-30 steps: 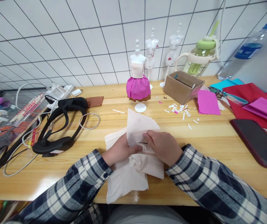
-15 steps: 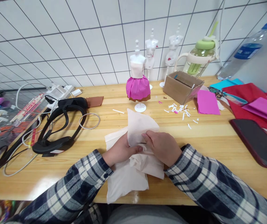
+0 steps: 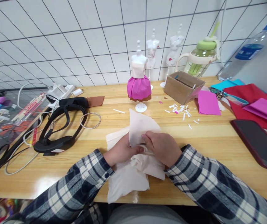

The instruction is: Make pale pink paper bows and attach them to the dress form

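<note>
Above the tabletop, a cream sheet [image 3: 140, 124], thin like crepe paper or cloth, stands up between my two hands. My left hand [image 3: 121, 150] pinches it from the left, its thumb on top and its other fingers behind the sheet. From the right, my right hand [image 3: 162, 146] is closed at the sheet, thumb and forefinger pressed together. A thin dark sliver [image 3: 142, 143] shows beside the right fingertips; its kind is too small to tell. More crumpled cream material [image 3: 128, 182] lies below my hands on the table.
Ahead stands a small dress form [image 3: 139, 74] with a pink skirt, two more behind it. To the right are a cardboard box [image 3: 182, 90], white scraps [image 3: 180, 109], pink sheets [image 3: 208, 102] and a phone [image 3: 257, 143]. A black headset strap [image 3: 63, 141] and cables lie left.
The view has shifted slightly, so everything sits a little further right. Less of the dark sliver shows beside my right fingertips. Both hands keep nearly the same hold.
</note>
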`<state>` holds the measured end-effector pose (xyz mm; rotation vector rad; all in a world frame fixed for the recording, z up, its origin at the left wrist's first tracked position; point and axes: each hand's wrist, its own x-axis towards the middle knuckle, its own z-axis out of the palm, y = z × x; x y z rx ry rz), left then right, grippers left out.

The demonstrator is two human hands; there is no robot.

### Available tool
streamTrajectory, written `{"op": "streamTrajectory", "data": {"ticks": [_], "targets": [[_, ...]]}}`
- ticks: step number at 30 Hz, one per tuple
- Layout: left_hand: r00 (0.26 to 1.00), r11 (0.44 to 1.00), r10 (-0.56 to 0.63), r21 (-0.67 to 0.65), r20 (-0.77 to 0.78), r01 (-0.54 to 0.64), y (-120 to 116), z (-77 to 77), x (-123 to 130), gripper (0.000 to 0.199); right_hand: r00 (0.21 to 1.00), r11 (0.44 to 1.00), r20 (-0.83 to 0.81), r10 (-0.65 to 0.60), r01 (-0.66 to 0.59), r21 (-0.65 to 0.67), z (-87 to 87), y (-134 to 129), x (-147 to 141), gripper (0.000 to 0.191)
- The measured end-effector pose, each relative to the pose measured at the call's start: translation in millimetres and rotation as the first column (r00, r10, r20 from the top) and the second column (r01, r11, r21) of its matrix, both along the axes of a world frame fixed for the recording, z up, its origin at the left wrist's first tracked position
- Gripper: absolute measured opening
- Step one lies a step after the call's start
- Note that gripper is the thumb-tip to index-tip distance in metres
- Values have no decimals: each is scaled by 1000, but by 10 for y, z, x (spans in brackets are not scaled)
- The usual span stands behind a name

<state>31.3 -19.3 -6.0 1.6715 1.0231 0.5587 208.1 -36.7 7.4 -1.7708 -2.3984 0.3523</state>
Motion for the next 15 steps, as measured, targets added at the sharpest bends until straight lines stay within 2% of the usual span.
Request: {"op": "streamTrajectory", "data": {"ticks": [9, 15], "targets": [[1000, 1000, -13, -3, -3, 13, 3, -14, 2, 46, 1000, 1000, 11, -25, 25, -1, 18, -15, -3, 40], [991, 996, -15, -90, 132, 27, 14, -8, -24, 57, 998, 999, 40, -46, 46, 12, -3, 0, 1, 42]]}}
